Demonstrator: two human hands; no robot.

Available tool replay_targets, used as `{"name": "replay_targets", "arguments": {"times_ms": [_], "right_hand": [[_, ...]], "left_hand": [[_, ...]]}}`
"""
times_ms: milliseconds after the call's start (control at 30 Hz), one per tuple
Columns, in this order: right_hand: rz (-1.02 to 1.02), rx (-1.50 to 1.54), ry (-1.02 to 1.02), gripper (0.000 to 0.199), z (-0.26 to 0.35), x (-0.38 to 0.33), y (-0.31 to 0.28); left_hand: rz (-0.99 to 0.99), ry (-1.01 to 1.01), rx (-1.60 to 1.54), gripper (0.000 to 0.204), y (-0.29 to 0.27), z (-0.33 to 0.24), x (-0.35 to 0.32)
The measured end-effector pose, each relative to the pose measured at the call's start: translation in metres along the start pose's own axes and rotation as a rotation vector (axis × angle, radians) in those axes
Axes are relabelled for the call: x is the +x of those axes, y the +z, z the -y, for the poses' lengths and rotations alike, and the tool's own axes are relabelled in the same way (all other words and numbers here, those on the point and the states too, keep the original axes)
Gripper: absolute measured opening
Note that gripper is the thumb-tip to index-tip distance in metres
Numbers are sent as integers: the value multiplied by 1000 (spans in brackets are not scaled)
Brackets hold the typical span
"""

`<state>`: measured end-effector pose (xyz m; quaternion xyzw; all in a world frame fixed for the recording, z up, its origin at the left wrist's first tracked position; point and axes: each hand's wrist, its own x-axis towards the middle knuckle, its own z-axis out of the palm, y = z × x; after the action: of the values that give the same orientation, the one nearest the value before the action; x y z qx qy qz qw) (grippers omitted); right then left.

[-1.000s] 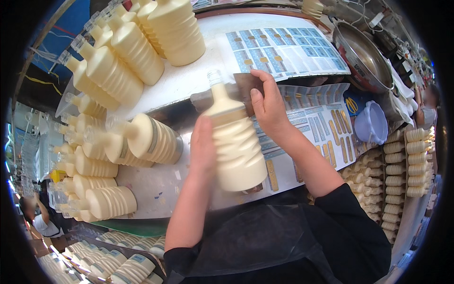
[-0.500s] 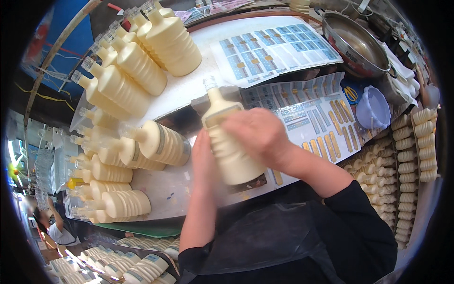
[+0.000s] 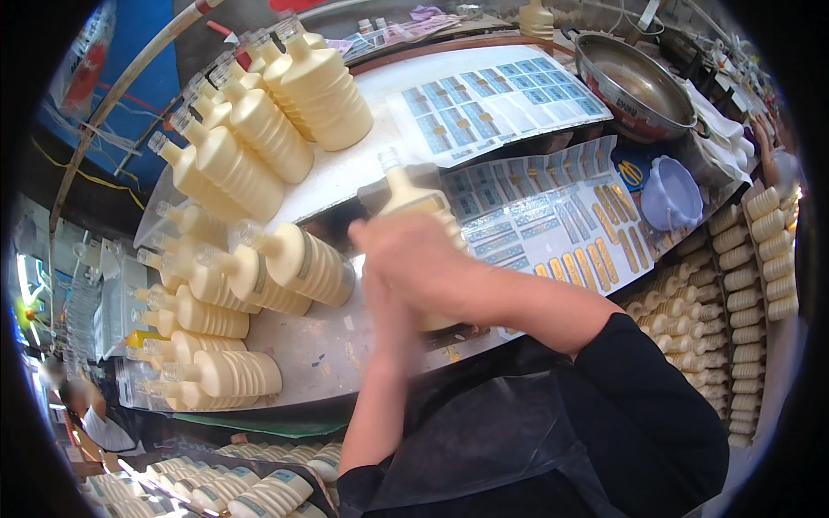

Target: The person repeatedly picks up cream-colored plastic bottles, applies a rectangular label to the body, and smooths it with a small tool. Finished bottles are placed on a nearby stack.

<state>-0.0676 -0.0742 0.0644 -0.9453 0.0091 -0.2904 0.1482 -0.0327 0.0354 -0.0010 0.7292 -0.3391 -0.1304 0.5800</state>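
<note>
A cream plastic bottle [image 3: 416, 197] with a clear threaded neck leans against a dark block in front of me, its neck pointing away. My right hand [image 3: 423, 259] reaches across the front of its body, fingers bent together toward the left side. Whatever lies under those fingers is hidden. My left hand [image 3: 386, 298], blurred and partly behind the right one, is closed against the bottle's left side. Beside the bottle is a sheet of gold and blue-silver stickers [image 3: 566, 211], with some gaps in its rows. Left of my hands, several similar bottles [image 3: 315, 263] lie on their sides.
More cream bottles [image 3: 328, 104] lean on a white board [image 3: 393, 78] at the far left. A second sticker sheet [image 3: 484, 104] covers its right part. At right are a metal pan [image 3: 635, 82], a purple bucket [image 3: 672, 194] and racks of bottles [image 3: 743, 324]. Another person [image 3: 99, 419] is at far left.
My right hand has moved left across the bottle, now covering its middle and part of my left hand. The view has shifted slightly.
</note>
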Motion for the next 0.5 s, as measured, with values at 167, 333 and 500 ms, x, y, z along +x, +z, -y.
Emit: {"name": "replay_targets", "arguments": {"times_ms": [167, 333, 500], "right_hand": [[-242, 320, 492, 31, -60, -40, -21], [-289, 638, 776, 33, -93, -74, 1], [-386, 553, 698, 28, -90, -70, -16]], "left_hand": [[-2, 16, 422, 88, 7, -1, 0], [-20, 54, 261, 92, 15, 11, 5], [-50, 15, 263, 93, 12, 14, 4]]}}
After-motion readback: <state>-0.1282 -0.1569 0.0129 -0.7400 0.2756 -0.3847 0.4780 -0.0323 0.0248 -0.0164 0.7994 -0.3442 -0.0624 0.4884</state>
